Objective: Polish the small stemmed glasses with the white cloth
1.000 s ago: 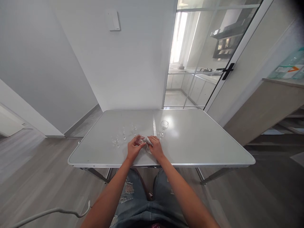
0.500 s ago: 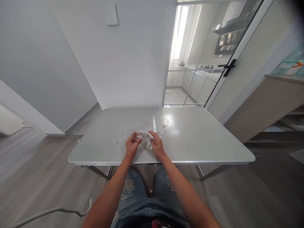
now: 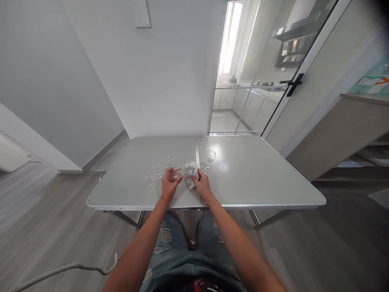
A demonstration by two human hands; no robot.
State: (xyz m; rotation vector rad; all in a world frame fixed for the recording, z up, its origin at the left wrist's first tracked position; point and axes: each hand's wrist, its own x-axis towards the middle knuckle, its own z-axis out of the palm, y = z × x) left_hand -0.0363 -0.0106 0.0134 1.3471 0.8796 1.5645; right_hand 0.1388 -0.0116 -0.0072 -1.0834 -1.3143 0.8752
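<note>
My left hand is closed around the bowl of a clear stemmed glass, which lies tilted with its foot end toward the right. My right hand grips a white cloth; the cloth is bunched about the stem and foot end of that glass, which it partly hides. Just beyond my right hand a second stemmed glass stands upright on the table. To the left of my left hand are several small clear glasses, too faint to make out fully.
The folding table has a pale top, a metal rim and a centre seam. A wall rises behind it. A glass door stands at the back right, shelving at the far right. A pale cable hangs at lower left.
My right hand has moved slightly, and the cloth is now gathered more upright around the glass's stem end. The held glass's bowl shows more clearly in my left hand. The view has tilted slightly.
</note>
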